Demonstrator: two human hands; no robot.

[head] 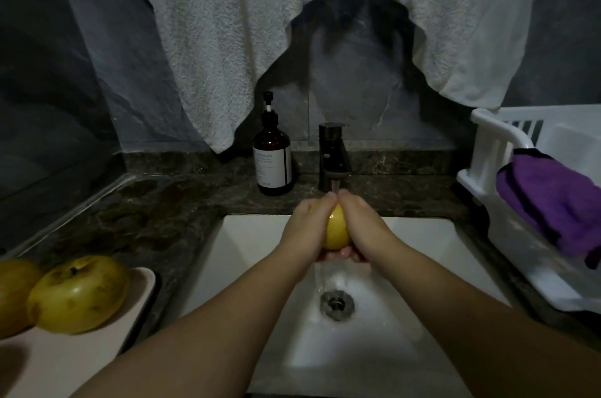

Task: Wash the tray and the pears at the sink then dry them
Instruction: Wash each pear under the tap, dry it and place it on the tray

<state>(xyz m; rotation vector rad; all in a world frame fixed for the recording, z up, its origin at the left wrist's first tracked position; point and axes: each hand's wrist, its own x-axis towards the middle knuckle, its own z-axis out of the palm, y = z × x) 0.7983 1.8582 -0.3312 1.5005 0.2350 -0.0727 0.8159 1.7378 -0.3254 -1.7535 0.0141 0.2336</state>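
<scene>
Step in hand: washing a pear under running water. Both hands meet over the white sink [422, 244], w/ the yellow pear [338, 230] clasped between them right under the tap [335, 157]; a thin stream runs from the spout onto the top of the hands and falls on toward the drain [337, 304]. Left hand [309, 228] wraps the pear's left side, fingers curled over the top; right hand [361, 228] cups the right side the same way, fingertips of both nearly touching above the fruit, so the pear is squeezed between two curved palms, only a strip of yellow skin showing. Two more pears, one near [78, 295] and one at frame edge [14, 296], sit touching each other on the pale tray [143, 283], which lies on the dark stone counter [169, 202] left of the sink. By how they lie, I judge those two and the tray aren't washed yet, so the task is early: approx. first of three fruits. Right of the sink stands a white drying rack [487, 150] w/ a purple cloth [549, 202] draped over its rim, prob. for drying. A brown pump bottle [272, 157] stands just beside the tap; a white towel [227, 23] hangs on the wall behind. Next move, as I judge it: turn the pear in the hands so the hidden side meets the stream, then carry it somewhere clean, likely the rack side, w/out letting the wet fruit slip. Wet skin is slick, so grip should stay full-palmed, not fingertip.
</scene>
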